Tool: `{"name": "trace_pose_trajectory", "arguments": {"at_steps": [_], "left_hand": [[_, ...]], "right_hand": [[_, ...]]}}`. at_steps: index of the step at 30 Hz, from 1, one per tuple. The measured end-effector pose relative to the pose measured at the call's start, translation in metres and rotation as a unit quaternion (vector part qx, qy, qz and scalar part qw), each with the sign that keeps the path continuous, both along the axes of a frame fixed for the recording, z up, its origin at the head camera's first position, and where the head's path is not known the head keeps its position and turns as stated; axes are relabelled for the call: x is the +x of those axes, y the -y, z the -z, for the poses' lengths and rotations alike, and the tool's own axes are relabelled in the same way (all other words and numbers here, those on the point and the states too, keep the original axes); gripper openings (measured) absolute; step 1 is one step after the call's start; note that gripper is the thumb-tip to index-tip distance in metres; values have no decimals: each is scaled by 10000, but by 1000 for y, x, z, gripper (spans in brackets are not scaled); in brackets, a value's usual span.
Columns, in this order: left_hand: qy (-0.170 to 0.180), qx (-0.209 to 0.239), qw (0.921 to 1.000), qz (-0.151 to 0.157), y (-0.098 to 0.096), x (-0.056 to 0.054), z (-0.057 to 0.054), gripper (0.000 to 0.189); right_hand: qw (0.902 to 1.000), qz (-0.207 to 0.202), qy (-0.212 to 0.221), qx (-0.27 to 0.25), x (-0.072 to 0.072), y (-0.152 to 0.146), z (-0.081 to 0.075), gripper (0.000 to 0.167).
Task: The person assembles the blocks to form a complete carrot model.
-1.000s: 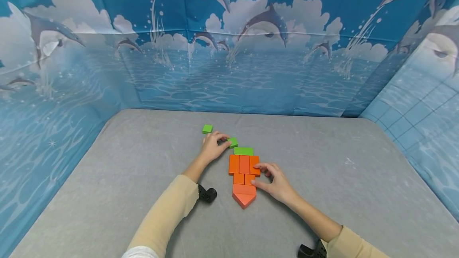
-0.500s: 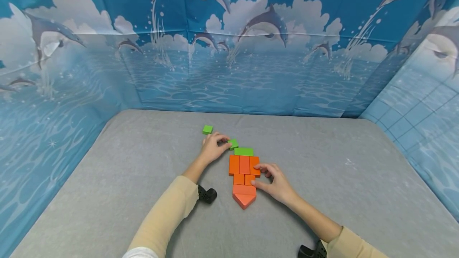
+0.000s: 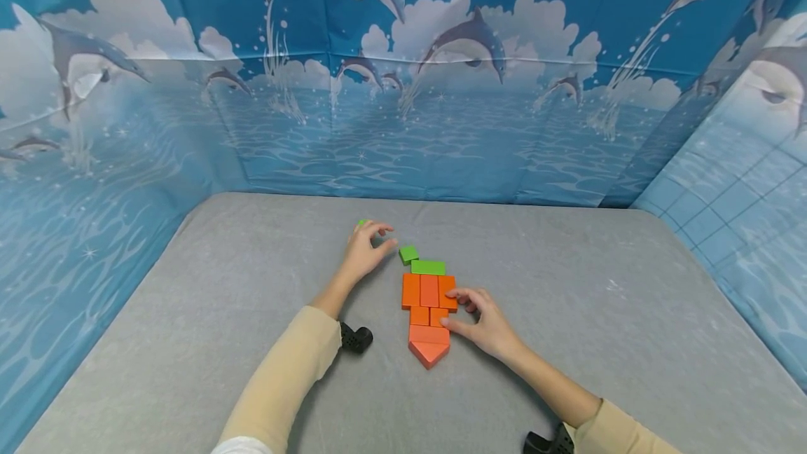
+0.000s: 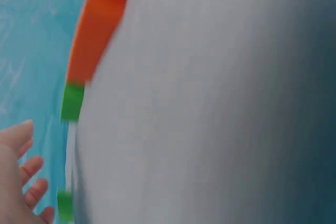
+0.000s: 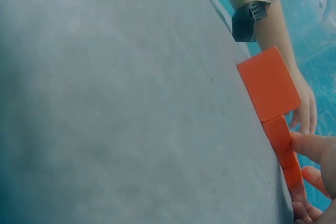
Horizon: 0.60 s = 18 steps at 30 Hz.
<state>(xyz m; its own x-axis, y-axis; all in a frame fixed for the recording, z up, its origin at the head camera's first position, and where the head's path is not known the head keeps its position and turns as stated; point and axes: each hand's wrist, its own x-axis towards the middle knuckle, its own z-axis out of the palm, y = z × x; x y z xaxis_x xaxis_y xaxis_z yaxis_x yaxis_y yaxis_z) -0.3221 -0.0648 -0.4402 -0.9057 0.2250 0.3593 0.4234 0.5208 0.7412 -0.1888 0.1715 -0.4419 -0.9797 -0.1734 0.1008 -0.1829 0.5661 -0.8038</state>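
Observation:
My left hand [image 3: 366, 252] is off the blocks, thumb and fingers spread with nothing between them. To its right lies a small green block [image 3: 408, 254], slightly turned, at the left end of a long green block [image 3: 428, 267]. Behind the left fingers, another green block [image 3: 362, 222] is mostly hidden. Below the long green block come three upright orange blocks [image 3: 429, 291], two small orange blocks [image 3: 419, 316] and an orange-red pointed end [image 3: 429, 352]. My right hand [image 3: 484, 321] rests at the right side of this shape, index fingertip on the rightmost upright block, thumb at a small orange one.
A grey cloth-covered table [image 3: 252, 342] spreads all round the blocks. Blue dolphin-print curtains [image 3: 403, 139] stand at its back and sides. A black wrist device [image 3: 357, 338] sits on my left wrist.
My left hand has let go of the small green block and moved back to the left, covering most of the far green block. My right hand has stayed in place.

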Motion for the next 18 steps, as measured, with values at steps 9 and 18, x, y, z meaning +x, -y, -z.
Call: {"name": "trace_pose_trajectory", "arguments": {"at_steps": [9, 18], "left_hand": [[336, -1004, 9939, -318, 45, -22, -9, 42], [863, -1406, 9863, 76, 58, -31, -7, 46]], "right_hand": [[10000, -38, -58, 5, 0, -1, 2, 42], [9999, -78, -148, -19, 0, -2, 2, 40]]}}
